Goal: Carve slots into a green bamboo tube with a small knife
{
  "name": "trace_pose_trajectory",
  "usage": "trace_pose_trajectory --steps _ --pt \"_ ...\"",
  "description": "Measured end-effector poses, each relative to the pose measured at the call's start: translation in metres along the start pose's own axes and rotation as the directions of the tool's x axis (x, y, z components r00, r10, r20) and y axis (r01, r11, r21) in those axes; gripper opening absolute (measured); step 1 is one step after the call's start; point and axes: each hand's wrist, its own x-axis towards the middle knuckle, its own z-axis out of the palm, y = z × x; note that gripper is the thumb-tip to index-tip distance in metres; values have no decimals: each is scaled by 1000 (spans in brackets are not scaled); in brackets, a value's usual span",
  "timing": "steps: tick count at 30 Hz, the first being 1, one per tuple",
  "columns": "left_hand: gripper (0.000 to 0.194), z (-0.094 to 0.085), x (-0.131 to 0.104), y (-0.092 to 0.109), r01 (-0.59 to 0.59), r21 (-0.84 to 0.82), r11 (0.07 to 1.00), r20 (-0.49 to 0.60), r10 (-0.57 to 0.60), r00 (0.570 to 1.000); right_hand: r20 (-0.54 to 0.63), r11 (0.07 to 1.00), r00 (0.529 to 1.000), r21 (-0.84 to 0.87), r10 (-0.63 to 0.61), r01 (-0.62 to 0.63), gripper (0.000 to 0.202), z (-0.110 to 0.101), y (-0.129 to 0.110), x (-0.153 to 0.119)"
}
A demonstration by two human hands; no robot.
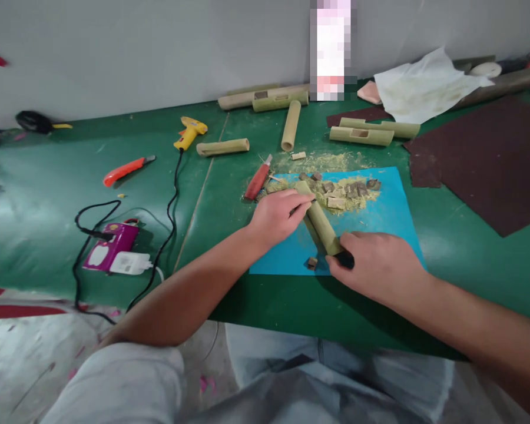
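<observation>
A pale green bamboo tube (321, 227) is held slantwise above a blue sheet (282, 253). My left hand (279, 215) is closed at the tube's far part, and a small dark strip shows by its fingertips. Around the near end, the fingers and thumb of my right hand (375, 259) are closed. A black piece (346, 259) shows at that end beside the right thumb; what it is I cannot make out. Cut bamboo chips (335, 203) and shavings lie beyond the tube, and one small chip (311, 263) rests near the sheet's front edge. Left of them lies a red-handled tool (258, 179).
More bamboo tubes (223, 147) lie at the back, several with cut openings. On the left are a yellow glue gun (189, 134), an orange utility knife (128, 171) and a purple power strip (115, 244) with black cords. Dark brown sheets (490, 159) cover the right.
</observation>
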Motion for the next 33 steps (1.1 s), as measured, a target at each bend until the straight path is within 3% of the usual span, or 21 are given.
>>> trace_pose_trajectory --steps 4,8,11,14,16,19,21,24,26,29,30,33 --pt "27 1 2 -4 -1 -8 1000 -5 1 1000 -21 999 999 -12 -46 46 30 0 0 0" --pt "27 1 -3 9 5 11 1000 -25 -5 1000 -20 999 999 -14 -36 35 27 0 1 0" --pt "29 -1 -12 27 -138 -34 990 94 141 986 14 1000 1000 0 -11 11 24 0 2 1" --pt "33 -2 -18 34 -291 -127 948 234 314 920 49 1000 999 15 8 -8 20 0 2 1" --pt "33 -2 -16 29 -221 -67 973 184 230 956 52 1000 999 17 14 -15 23 0 1 1" --pt "33 -2 -11 20 -26 58 998 20 24 999 40 1000 999 10 22 -22 27 0 1 1" --pt "34 0 -12 20 -76 40 996 66 73 995 34 1000 999 12 19 -19 27 0 0 1" --pt "34 1 -13 22 -226 -44 973 218 230 948 36 1000 999 19 1 -2 25 -1 0 1" --pt "33 1 -10 17 -170 3 986 165 167 972 34 1000 999 13 2 -3 25 -2 0 1" --pt "31 1 -4 6 -5 84 996 -24 7 1000 21 1000 1000 -9 4 -4 25 -1 0 1" --pt "31 0 -4 4 -17 79 997 -21 19 1000 23 1000 1000 -12 2 -2 25 -1 0 1" --pt "32 0 -6 6 -183 7 983 149 180 972 35 1000 999 -3 4 -4 26 0 1 1"
